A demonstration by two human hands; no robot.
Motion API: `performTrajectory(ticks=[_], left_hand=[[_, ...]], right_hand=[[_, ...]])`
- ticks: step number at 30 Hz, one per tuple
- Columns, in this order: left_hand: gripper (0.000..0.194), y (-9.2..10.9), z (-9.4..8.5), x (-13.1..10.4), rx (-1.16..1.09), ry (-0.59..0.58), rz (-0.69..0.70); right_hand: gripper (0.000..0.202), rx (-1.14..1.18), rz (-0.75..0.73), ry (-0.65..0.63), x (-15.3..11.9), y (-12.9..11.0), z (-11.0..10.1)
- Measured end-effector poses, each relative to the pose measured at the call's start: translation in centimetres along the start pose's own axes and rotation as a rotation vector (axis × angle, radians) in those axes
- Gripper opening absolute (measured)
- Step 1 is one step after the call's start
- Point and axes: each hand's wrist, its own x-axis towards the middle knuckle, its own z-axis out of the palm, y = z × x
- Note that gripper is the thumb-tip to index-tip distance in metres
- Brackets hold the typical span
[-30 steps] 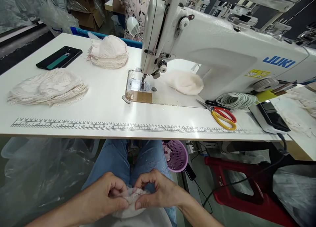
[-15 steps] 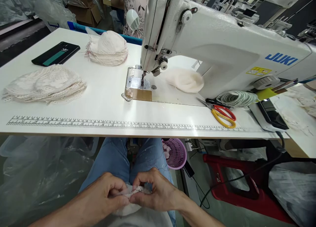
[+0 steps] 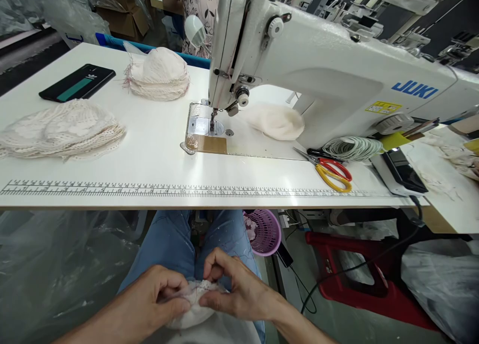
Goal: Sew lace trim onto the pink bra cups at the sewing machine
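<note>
Over my lap, below the table edge, I hold a small white piece of fabric (image 3: 194, 311) with a lacy edge. My left hand (image 3: 160, 296) pinches its left side between thumb and curled fingers. On the right, my right hand (image 3: 228, 286) grips the lacy edge with thumb and forefinger. Part of the fabric is hidden behind my fingers. On the table ahead stands a white sewing machine (image 3: 329, 64), its needle area (image 3: 212, 122) with no cloth under the foot. A cream fabric piece (image 3: 277, 122) lies beneath the machine's arm.
Two stacks of fabric, a lace-edged stack (image 3: 63, 129) and a rounded stack (image 3: 159, 74), lie left of the machine near a dark phone (image 3: 78, 83). Scissors (image 3: 333, 176) and coiled cord (image 3: 354, 148) sit right. Below are a purple basket (image 3: 266, 232) and red stool (image 3: 352, 284).
My fingers have shifted a little on the fabric; the hands are slightly farther apart and more of the white cloth shows between them. The whole view has drifted slightly.
</note>
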Motion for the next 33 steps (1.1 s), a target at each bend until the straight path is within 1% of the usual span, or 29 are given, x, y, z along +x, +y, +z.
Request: performTrajectory(ticks=[5,10,13,16,20,23,26,29,33], left_hand=[[0.022,-0.1,0.0,0.0,0.003,-0.005,-0.011],[0.02,-0.1,0.2,0.0,0.04,0.005,-0.005],[0.02,0.4,0.3,-0.1,0.074,0.014,0.002],[0.022,1.2,0.3,-0.3,0.131,0.053,0.008],[0.025,1.9,0.0,-0.8,0.169,0.077,-0.003],[0.023,1.9,-0.2,-0.8,0.124,0.058,0.008],[0.024,1.4,-0.2,-0.6,-0.004,0.002,-0.008],[0.026,0.6,-0.2,-0.3,-0.055,0.001,-0.034],[0.029,-0.1,-0.4,0.0,-0.049,-0.006,-0.038]], right_hand=[[0.03,-0.1,0.048,0.022,-0.6,-0.2,-0.1],[0.037,-0.067,0.044,0.027,-0.5,0.0,0.1],[0.035,-0.023,-0.001,0.013,-0.1,0.2,0.4],[0.031,0.014,-0.079,-0.001,0.1,0.2,0.8],[0.033,0.079,-0.118,0.061,0.1,-0.3,0.7],[0.033,0.106,-0.14,0.051,0.2,-0.6,0.2],[0.025,0.077,-0.083,0.025,0.3,-0.7,-0.4],[0.017,0.064,0.0,-0.04,0.3,-0.8,-1.0],[0.029,0.123,0.056,-0.086,0.4,-0.7,-1.2]])
